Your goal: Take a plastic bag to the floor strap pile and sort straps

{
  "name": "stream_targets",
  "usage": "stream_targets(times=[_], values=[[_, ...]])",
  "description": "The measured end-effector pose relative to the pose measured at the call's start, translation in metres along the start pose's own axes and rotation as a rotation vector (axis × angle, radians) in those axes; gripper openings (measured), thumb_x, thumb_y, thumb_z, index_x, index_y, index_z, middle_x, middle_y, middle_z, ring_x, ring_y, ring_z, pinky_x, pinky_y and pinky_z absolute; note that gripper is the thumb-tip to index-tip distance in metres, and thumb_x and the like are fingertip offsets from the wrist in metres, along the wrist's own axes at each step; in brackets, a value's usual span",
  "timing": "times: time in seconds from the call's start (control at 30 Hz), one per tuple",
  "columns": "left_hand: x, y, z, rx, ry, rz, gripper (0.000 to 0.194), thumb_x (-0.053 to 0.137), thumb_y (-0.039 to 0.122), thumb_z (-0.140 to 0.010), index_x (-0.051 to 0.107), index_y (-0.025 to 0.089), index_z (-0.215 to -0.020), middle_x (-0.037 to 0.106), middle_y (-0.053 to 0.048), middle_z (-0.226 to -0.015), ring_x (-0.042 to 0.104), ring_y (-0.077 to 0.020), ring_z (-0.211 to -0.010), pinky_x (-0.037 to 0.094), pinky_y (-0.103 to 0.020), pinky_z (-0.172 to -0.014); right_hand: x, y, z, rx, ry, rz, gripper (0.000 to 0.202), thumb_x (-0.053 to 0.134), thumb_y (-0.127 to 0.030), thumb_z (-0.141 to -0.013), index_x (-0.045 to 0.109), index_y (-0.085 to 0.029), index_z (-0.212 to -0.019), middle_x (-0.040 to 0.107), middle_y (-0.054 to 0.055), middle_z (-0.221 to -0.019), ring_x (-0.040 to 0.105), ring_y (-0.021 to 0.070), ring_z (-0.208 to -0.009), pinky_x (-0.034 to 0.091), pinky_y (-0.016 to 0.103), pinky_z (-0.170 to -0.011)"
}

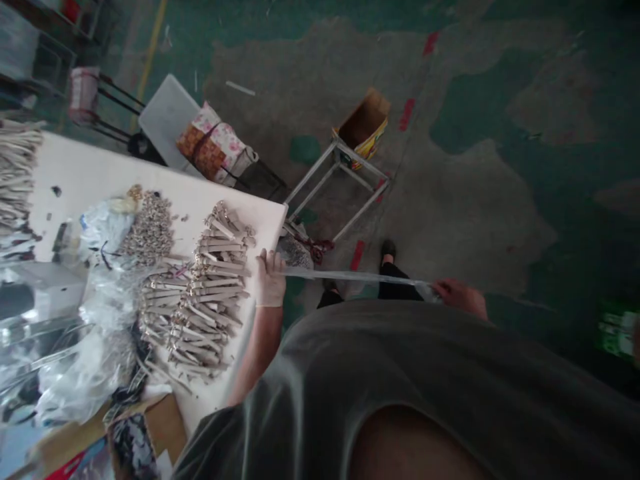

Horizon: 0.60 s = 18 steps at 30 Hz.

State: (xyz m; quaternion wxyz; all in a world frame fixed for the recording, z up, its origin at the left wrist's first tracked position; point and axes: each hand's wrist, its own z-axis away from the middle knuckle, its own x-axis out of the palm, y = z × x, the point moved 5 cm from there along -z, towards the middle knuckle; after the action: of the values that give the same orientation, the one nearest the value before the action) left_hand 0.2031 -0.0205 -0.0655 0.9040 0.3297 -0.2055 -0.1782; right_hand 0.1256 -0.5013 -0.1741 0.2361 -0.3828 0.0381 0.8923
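Note:
My left hand [271, 275], in a white glove, grips one end of a long clear plastic strip [356, 276] at the corner of the white table [95, 175]. My right hand [456, 295], bare, holds the other end out to the right, so the strip is stretched taut across my grey shirt front. Just left of my left hand lies a pile of grey flat metal pieces [207, 293] stacked in rows on the table.
A heap of small metal parts [149, 229] and crumpled clear plastic bags [85, 347] lie further left. A metal frame stand [336, 187] holding a cardboard box [364, 124] stands on the green floor. A chair with a floral cushion [213, 143] sits behind the table.

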Motion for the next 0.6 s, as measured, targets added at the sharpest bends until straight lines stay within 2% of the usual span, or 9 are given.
stream_targets(times=[0.07, 0.17, 0.23, 0.3, 0.4, 0.47, 0.53, 0.6], values=[[0.03, -0.012, 0.007, 0.007, -0.055, 0.018, 0.038, 0.036, 0.041, -0.108, 0.069, 0.023, -0.108, 0.069, -0.004, -0.118, 0.068, -0.0132, -0.097, 0.053, -0.027, -0.087, -0.037, 0.017, -0.028, -0.015, 0.1, -0.074, 0.02, 0.061, -0.034, -0.093, 0.074, -0.022, -0.103, 0.073, 0.01, -0.111, 0.067, 0.0256, -0.093, 0.045, 0.034, -0.074], [0.085, -0.032, 0.03, 0.012, -0.24, 0.07, 0.051, 0.027, 0.048, -0.108, 0.07, 0.022, -0.11, 0.065, -0.007, -0.133, 0.064, -0.0188, -0.118, 0.052, -0.035, -0.099, -0.102, 0.049, -0.062, -0.113, 0.362, -0.353, 0.012, 0.064, -0.024, -0.084, 0.072, -0.021, -0.092, 0.073, 0.013, -0.107, 0.068, 0.0261, -0.098, 0.048, 0.036, -0.086], [0.122, -0.047, 0.049, 0.019, -0.349, 0.093, 0.053, 0.023, 0.047, -0.108, 0.071, 0.023, -0.115, 0.061, -0.007, -0.139, 0.058, -0.0207, -0.129, 0.049, -0.038, -0.106, -0.14, 0.076, -0.078, -0.147, 0.507, -0.501, 0.008, 0.065, -0.022, -0.079, 0.071, -0.022, -0.084, 0.074, 0.015, -0.102, 0.069, 0.027, -0.095, 0.05, 0.038, -0.087], [0.158, -0.062, 0.066, 0.03, -0.411, 0.09, 0.051, 0.023, 0.043, -0.108, 0.07, 0.025, -0.119, 0.06, -0.006, -0.141, 0.054, -0.021, -0.135, 0.047, -0.04, -0.11, -0.17, 0.106, -0.092, -0.113, 0.62, -0.576, 0.008, 0.066, -0.021, -0.075, 0.071, -0.022, -0.081, 0.074, 0.017, -0.099, 0.07, 0.0284, -0.09, 0.051, 0.041, -0.084], [0.206, -0.087, 0.078, 0.001, -0.441, 0.012, 0.05, 0.024, 0.039, -0.108, 0.07, 0.023, -0.119, 0.062, -0.009, -0.139, 0.052, -0.0222, -0.137, 0.046, -0.041, -0.111, -0.208, 0.142, -0.105, -0.084, 0.832, -0.702, 0.015, 0.067, -0.028, -0.071, 0.073, -0.02, -0.083, 0.074, 0.018, -0.095, 0.071, 0.0308, -0.086, 0.053, 0.045, -0.083], [0.233, -0.101, 0.077, -0.03, -0.425, -0.063, 0.049, 0.026, 0.041, -0.108, 0.07, 0.022, -0.117, 0.062, -0.01, -0.139, 0.053, -0.023, -0.137, 0.047, -0.04, -0.11, -0.23, 0.155, -0.109, -0.13, 0.944, -0.859, 0.023, 0.069, -0.037, -0.07, 0.073, -0.018, -0.082, 0.074, 0.021, -0.095, 0.071, 0.0324, -0.088, 0.054, 0.047, -0.085], [0.254, -0.11, 0.068, -0.04, -0.374, -0.124, 0.048, 0.029, 0.045, -0.107, 0.071, 0.022, -0.114, 0.061, -0.01, -0.141, 0.056, -0.023, -0.134, 0.047, -0.039, -0.109, -0.251, 0.156, -0.113, -0.191, 0.957, -1.051, 0.029, 0.072, -0.044, -0.068, 0.07, -0.018, -0.081, 0.072, 0.023, -0.099, 0.07, 0.0323, -0.093, 0.054, 0.048, -0.09], [0.266, -0.12, 0.052, -0.043, -0.312, -0.185, 0.05, 0.029, 0.049, -0.106, 0.071, 0.022, -0.11, 0.06, -0.009, -0.143, 0.058, -0.0225, -0.13, 0.047, -0.04, -0.109, -0.272, 0.145, -0.123, -0.242, 0.887, -1.227, 0.031, 0.076, -0.045, -0.066, 0.067, -0.02, -0.082, 0.072, 0.022, -0.106, 0.069, 0.0303, -0.1, 0.052, 0.048, -0.098]])
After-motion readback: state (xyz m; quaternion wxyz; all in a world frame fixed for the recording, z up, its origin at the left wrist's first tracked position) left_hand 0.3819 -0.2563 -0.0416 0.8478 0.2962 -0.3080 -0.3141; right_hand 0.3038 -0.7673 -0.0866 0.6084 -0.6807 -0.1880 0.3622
